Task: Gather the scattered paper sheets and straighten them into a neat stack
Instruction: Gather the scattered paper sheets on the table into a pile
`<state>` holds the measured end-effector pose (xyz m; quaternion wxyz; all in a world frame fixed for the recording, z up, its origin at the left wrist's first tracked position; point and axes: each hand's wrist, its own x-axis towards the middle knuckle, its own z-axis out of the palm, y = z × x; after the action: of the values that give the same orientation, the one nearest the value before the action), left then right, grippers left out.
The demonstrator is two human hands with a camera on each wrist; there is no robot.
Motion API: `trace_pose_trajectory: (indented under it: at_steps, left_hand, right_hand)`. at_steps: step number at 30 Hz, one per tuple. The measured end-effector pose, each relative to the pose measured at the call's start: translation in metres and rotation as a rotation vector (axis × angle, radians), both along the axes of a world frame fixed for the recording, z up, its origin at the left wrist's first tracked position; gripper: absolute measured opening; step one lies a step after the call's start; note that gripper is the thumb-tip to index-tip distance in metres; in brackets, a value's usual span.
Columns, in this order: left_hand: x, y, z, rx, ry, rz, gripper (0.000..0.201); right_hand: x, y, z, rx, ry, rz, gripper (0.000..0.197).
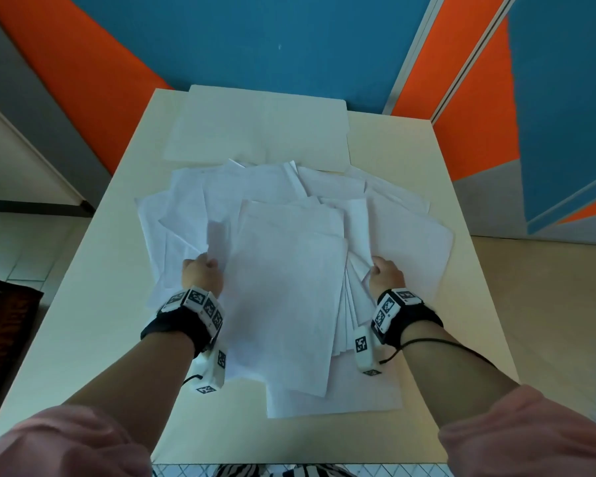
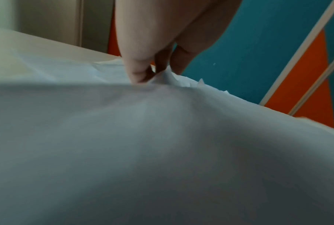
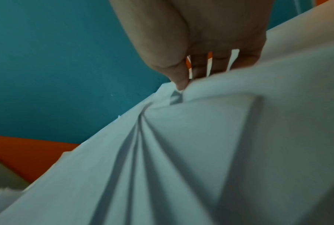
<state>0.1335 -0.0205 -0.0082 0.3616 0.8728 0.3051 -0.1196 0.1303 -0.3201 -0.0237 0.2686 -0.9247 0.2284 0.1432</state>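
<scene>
Several white paper sheets lie fanned and overlapping on the cream table, bunched between my two hands. My left hand grips the left side of the pile, thumb and fingers pinching lifted sheets at their edge. My right hand grips the right side, thumb on top and fingers under the creased sheets. One more sheet sticks out at the near edge of the pile. The fingertips of both hands are hidden behind paper.
A larger pale sheet or folder lies flat at the far end of the table, partly under the pile. Orange and blue wall panels stand right behind the table. The floor drops off at both sides.
</scene>
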Motion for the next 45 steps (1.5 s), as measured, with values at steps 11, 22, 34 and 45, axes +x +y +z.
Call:
trace_pose_trajectory:
  at_steps: [11, 22, 34, 45]
  left_hand:
    - [-0.010, 0.011, -0.009, -0.100, -0.009, 0.129, 0.057]
    - [-0.011, 0.002, -0.007, 0.011, 0.049, -0.089, 0.016]
    - [-0.004, -0.004, -0.010, 0.055, 0.108, -0.206, 0.033]
    - [0.019, 0.044, -0.001, 0.291, 0.141, 0.151, 0.064]
  right_hand:
    - [-0.049, -0.027, 0.028, -0.088, 0.280, -0.093, 0.020]
    - [-0.068, 0.000, -0.003, 0.164, 0.125, -0.161, 0.015]
    - [-0.033, 0.002, -0.010, 0.442, 0.026, -0.170, 0.032]
    - [0.026, 0.000, 0.018, 0.141, -0.019, -0.022, 0.070]
